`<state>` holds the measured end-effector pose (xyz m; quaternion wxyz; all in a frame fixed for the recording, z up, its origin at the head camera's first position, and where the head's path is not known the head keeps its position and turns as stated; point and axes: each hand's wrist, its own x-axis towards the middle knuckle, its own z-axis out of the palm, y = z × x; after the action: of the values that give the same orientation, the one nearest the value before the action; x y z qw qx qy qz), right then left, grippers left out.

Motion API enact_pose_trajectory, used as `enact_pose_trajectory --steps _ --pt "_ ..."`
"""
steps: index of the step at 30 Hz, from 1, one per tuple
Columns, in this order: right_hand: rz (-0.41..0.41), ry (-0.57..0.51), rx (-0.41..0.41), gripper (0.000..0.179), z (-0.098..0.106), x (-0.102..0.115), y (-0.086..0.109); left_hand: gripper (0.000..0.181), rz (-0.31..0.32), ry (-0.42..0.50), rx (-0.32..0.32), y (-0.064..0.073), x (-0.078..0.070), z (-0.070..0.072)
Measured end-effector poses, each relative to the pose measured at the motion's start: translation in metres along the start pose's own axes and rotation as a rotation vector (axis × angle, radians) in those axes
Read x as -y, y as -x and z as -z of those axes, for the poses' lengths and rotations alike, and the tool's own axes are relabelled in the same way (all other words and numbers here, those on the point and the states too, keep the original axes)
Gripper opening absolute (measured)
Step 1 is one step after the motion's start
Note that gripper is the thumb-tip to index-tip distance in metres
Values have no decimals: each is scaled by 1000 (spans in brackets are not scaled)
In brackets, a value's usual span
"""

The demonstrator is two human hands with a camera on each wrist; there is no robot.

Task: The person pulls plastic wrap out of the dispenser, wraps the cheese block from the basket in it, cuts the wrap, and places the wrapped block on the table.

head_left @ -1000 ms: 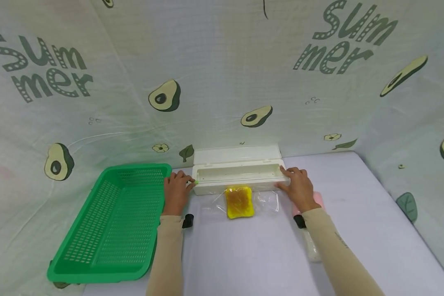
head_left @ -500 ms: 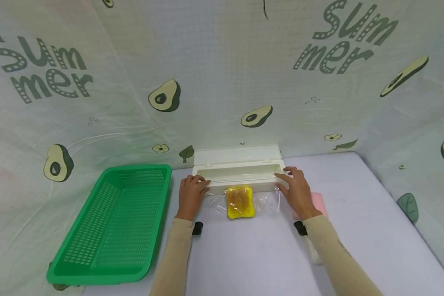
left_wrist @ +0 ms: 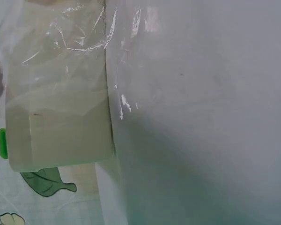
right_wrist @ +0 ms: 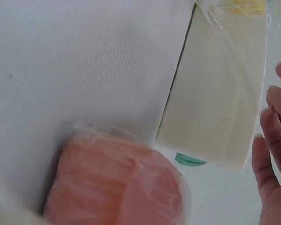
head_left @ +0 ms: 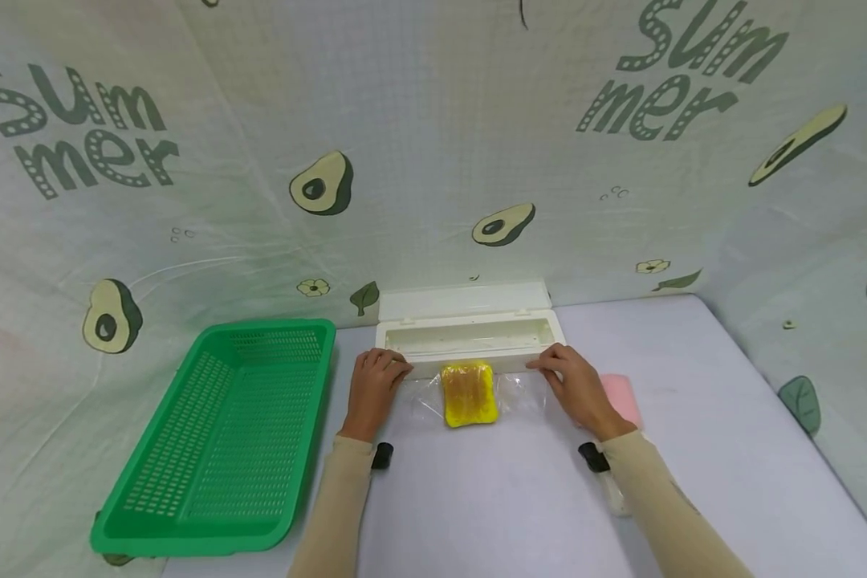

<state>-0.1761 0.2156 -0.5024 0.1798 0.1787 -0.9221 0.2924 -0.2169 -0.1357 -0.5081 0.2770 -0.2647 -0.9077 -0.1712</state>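
A long white box (head_left: 433, 371) stands with its lid (head_left: 470, 299) raised against the back cloth. Clear plastic film (head_left: 523, 392) hangs from its front edge onto the table, around or over a yellow, brown-topped toast-shaped piece (head_left: 470, 393). My left hand (head_left: 374, 392) pinches the film's edge at the box's front left, its fingertips mostly out of the left wrist view. Near the front right corner my right hand (head_left: 576, 389) pinches the film between thumb and index finger, other fingers loosely bent. A small green tab (left_wrist: 3, 144) sits at the box's left end.
A green perforated basket (head_left: 220, 534) stands on the left. A pink film-wrapped piece (right_wrist: 114, 183) lies beside my right wrist, with a whitish wrapped item (head_left: 612, 494) partly under the forearm. Printed cloth walls (head_left: 419, 144) rise behind and to the sides.
My left hand has moved right from the box's left end to the film's edge. My right fingers have come off the box's rim and closed together on the film.
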Motion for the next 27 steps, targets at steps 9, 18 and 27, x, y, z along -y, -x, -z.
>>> enact_pose_trajectory --steps 9,18,27 --pt "180 114 96 30 9 3 3 10 -92 13 123 10 0 8" --pt "177 246 186 30 3 6 4 26 -183 -162 280 18 3 2" --pt "132 261 371 23 7 15 20 17 -157 -186 376 28 -5 4"
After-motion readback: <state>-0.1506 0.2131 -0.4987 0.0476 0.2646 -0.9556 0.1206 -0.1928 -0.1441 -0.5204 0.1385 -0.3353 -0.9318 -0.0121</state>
